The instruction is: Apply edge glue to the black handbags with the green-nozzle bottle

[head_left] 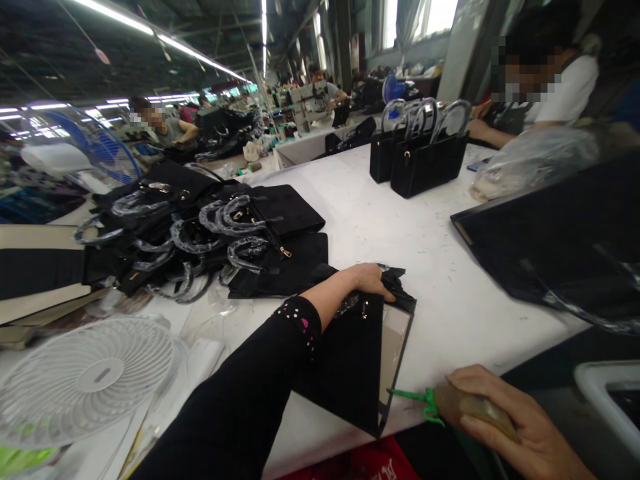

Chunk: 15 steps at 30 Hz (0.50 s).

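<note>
My left hand (367, 280) reaches across the table and grips the upper part of a black handbag (345, 367), its fingers curled over the material. The bag lies tilted on the table, and its side gapes to show a beige inner face (393, 337). A small metal fitting sits near my fingers. My right hand (515, 420) is closed around a brownish bottle (475, 410) with a thin green nozzle (410, 395). The nozzle's tip points left, at or very near the bag's open edge; whether it touches, I cannot tell.
A heap of black handbags (200, 227) with plastic-wrapped handles lies left. Below it stands a white fan (100, 377). Finished-looking bags (427, 163) stand upright at the back of the white table (360, 193). A large black bag (560, 233) and a co-worker (565, 87) are right.
</note>
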Tool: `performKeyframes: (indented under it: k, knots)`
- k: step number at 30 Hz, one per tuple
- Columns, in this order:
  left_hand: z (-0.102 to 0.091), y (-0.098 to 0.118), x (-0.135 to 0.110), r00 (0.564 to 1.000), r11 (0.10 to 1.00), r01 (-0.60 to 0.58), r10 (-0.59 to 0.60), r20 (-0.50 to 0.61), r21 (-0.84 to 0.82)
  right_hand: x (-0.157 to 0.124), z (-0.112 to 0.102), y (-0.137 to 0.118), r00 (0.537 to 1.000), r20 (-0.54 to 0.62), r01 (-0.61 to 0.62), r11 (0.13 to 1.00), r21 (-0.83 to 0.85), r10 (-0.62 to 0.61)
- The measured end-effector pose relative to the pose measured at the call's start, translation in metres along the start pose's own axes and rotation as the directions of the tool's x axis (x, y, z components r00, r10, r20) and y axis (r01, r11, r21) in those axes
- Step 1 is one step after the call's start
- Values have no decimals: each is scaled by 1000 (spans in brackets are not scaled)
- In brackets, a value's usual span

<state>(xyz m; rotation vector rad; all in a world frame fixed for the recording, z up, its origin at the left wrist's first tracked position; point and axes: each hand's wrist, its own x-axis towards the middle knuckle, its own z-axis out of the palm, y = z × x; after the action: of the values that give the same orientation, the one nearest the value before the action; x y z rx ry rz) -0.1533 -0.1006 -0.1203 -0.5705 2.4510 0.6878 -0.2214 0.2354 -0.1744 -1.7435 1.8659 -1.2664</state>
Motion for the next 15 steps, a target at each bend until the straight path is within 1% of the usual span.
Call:
performKeyframes:
  k: [1, 4, 5, 6, 8, 9, 10, 13, 14, 15]
  knots:
    - [0, 0, 0, 1000, 1000, 3, -3, -1, 6, 0, 0, 0, 1000, -19, -5, 1000, -7, 5]
    - [-1, 2, -1, 1000, 999, 19, -18, -3, 31, -1, 0, 0, 988, -150, -41, 995, -90, 28]
    - [-1, 3, -2, 1000, 999, 23, -23, -3, 35, -1, 0, 0, 988, -154, -41, 994, -103, 25]
    - [-2, 3, -2, 1000, 999, 26, -26, -2, 37, -1, 0, -1, 991, -129, -31, 995, -97, 18]
    - [-2, 4, -3, 1000, 999, 27, -27, -3, 35, -2, 0, -3, 999, -40, 2, 999, -49, -4]
    - [-2, 4, -3, 1000, 999, 26, -26, -3, 32, -2, -1, -4, 1000, -23, 9, 999, -35, -10]
    - [-2, 5, -3, 1000, 999, 25, -25, -4, 28, -3, 0, -5, 999, -37, 8, 999, -39, -10]
    - [-2, 4, -3, 1000, 1000, 25, -25, -2, 18, -7, 0, -7, 990, -137, -28, 996, -89, 15]
    - [-2, 4, -3, 1000, 1000, 27, -27, -1, 17, -8, 1, -7, 991, -130, -32, 996, -88, 21]
    - [-2, 4, -4, 1000, 999, 28, -28, 0, 15, -9, 1, -7, 996, -91, -28, 997, -73, 21]
